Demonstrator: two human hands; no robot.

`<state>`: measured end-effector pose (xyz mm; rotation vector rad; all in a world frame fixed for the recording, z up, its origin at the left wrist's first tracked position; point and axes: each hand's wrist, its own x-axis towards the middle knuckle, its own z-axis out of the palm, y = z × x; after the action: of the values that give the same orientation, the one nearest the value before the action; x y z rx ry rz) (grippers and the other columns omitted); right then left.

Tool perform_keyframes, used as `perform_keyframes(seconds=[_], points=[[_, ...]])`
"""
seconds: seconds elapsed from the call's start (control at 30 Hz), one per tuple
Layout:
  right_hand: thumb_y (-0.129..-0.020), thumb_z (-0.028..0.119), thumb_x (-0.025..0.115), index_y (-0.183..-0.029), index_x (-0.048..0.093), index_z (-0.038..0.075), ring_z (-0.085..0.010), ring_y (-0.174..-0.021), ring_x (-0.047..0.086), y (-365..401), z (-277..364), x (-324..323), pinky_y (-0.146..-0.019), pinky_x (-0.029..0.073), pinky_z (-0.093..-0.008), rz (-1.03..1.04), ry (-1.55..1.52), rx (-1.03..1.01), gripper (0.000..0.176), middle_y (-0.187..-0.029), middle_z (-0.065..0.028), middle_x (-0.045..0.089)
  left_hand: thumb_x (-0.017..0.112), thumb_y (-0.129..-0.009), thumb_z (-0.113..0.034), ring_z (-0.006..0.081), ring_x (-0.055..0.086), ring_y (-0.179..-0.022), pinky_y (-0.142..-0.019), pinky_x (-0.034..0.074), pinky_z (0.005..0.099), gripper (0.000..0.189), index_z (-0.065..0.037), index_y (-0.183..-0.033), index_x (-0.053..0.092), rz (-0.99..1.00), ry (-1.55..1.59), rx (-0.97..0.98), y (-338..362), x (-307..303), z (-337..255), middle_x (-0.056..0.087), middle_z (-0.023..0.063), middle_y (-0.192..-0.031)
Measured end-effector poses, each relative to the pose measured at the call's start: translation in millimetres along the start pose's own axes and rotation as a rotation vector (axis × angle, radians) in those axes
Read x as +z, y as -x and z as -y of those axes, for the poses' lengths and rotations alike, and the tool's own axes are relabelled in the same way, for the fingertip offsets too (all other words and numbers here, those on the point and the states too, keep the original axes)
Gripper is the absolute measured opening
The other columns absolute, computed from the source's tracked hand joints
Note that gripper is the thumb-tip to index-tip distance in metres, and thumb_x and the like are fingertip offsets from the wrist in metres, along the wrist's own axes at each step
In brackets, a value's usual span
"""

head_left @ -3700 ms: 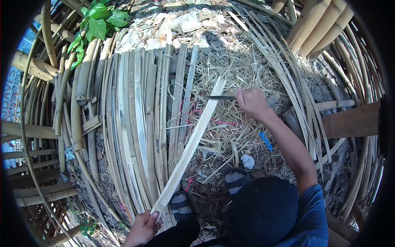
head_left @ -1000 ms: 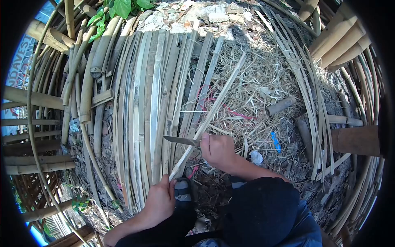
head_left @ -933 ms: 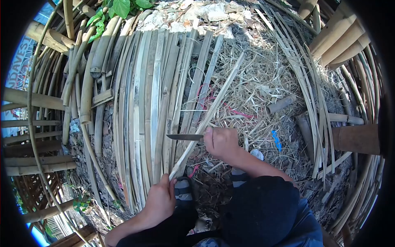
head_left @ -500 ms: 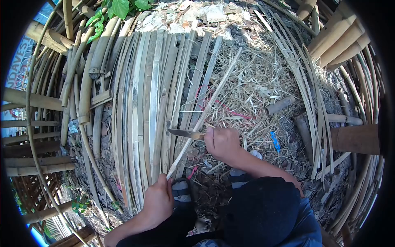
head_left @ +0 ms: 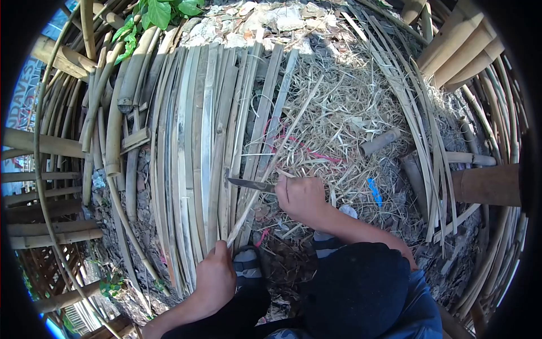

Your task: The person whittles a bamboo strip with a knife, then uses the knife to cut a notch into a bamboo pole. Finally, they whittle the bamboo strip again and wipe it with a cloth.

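Note:
My left hand (head_left: 217, 275) is closed round the near end of a thin bamboo strip (head_left: 293, 123), which slants up and to the right, away from me. In my right hand (head_left: 302, 198) is a knife (head_left: 251, 183), gripped by its handle. Its dark blade points left and lies across the strip, a short way above my left hand. The fingers of the right hand hide most of the handle. Beneath and left of the knife, many long split bamboo slats (head_left: 195, 141) lie side by side on the ground.
Pale shavings (head_left: 344, 101) cover the ground at centre right, with pink string (head_left: 316, 153) and a blue scrap (head_left: 375, 192) among them. A short bamboo piece (head_left: 380, 142) lies there. More thin strips (head_left: 406, 101) lean at right. Thick bamboo poles (head_left: 460, 51) stand upper right.
The strip's far end sits slightly lower and further left, and its face looks narrower. The knife and right hand have shifted slightly left. Both hands keep their hold.

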<state>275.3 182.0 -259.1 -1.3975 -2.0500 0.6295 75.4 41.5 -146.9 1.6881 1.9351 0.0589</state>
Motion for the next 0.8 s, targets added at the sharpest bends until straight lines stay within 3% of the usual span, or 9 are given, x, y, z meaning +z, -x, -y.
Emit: perform_keyframes(seconds=[0.13, 0.3, 0.43, 0.5, 0.67, 0.73, 0.8], points=[[-0.096, 0.023, 0.050, -0.055, 0.061, 0.001, -0.0339, -0.036, 0.054, -1, -4, 9, -0.040, 0.046, -0.0474, -0.057, -0.042, -0.096, 0.048, -0.046, -0.0174, 0.055, 0.053, -0.095, -0.001, 0.0497, 0.060, -0.064, -0.055, 0.046, 0.0571, 0.009, 0.002, -0.091, 0.045, -0.010, -0.001, 0.039, 1, -1, 0, 0.059, 0.0288, -0.075], [-0.097, 0.025, 0.047, -0.057, 0.062, 0.001, -0.0364, -0.039, 0.056, -22, -45, -5, -0.042, 0.047, -0.0483, -0.056, 0.170, 0.129, 0.049, -0.047, -0.0190, 0.056, 0.053, -0.094, 0.000, 0.0494, 0.060, -0.064, -0.056, 0.047, 0.0567, 0.009, 0.002, -0.091, 0.045, 0.017, -0.030, 0.031, 5, 4, 5, 0.058, 0.0286, -0.075], [-0.098, 0.025, 0.046, -0.058, 0.062, 0.000, -0.0394, -0.040, 0.056, 5, -4, -3, -0.046, 0.048, -0.0507, 0.098, -0.030, 0.042, 0.050, -0.048, -0.0208, 0.055, 0.054, -0.094, 0.000, 0.0497, 0.060, -0.065, -0.056, 0.047, 0.0566, 0.009, 0.003, -0.091, 0.045, 0.002, -0.025, 0.048, 0, 3, 3, 0.058, 0.0290, -0.075], [-0.098, 0.026, 0.045, -0.058, 0.062, 0.000, -0.0401, -0.040, 0.056, 2, -6, -1, -0.047, 0.048, -0.0510, 0.058, -0.012, 0.044, 0.050, -0.048, -0.0212, 0.055, 0.053, -0.092, 0.002, 0.0494, 0.060, -0.065, -0.056, 0.047, 0.0563, 0.008, 0.003, -0.091, 0.045, 0.003, -0.025, 0.075, 2, -2, 0, 0.057, 0.0295, -0.076], [-0.098, 0.028, 0.045, -0.054, 0.060, 0.000, -0.0417, -0.044, 0.058, -22, -70, -9, -0.048, 0.049, -0.0514, -0.035, 0.131, 0.209, 0.054, -0.049, -0.0229, 0.055, 0.052, -0.088, 0.006, 0.0490, 0.060, -0.064, -0.056, 0.047, 0.0560, 0.009, 0.003, -0.092, 0.045, 0.017, -0.025, 0.058, 9, 1, 5, 0.058, 0.0289, -0.077], [-0.099, 0.028, 0.044, -0.055, 0.061, 0.000, -0.0420, -0.045, 0.059, -10, -44, -11, -0.048, 0.049, -0.0519, -0.018, 0.050, 0.293, 0.054, -0.049, -0.0235, 0.055, 0.052, -0.087, 0.007, 0.0490, 0.059, -0.064, -0.056, 0.047, 0.0559, 0.009, 0.003, -0.092, 0.045, 0.024, -0.027, 0.067, 6, 1, 4, 0.058, 0.0288, -0.077], [-0.100, 0.027, 0.041, -0.056, 0.062, -0.001, -0.0426, -0.046, 0.059, 4, -7, -13, -0.051, 0.050, -0.0531, 0.100, -0.030, 0.165, 0.056, -0.050, -0.0240, 0.056, 0.053, -0.087, 0.007, 0.0490, 0.060, -0.065, -0.057, 0.047, 0.0559, 0.010, 0.003, -0.092, 0.045, -0.011, -0.032, 0.076, 2, 1, 1, 0.058, 0.0291, -0.078]])
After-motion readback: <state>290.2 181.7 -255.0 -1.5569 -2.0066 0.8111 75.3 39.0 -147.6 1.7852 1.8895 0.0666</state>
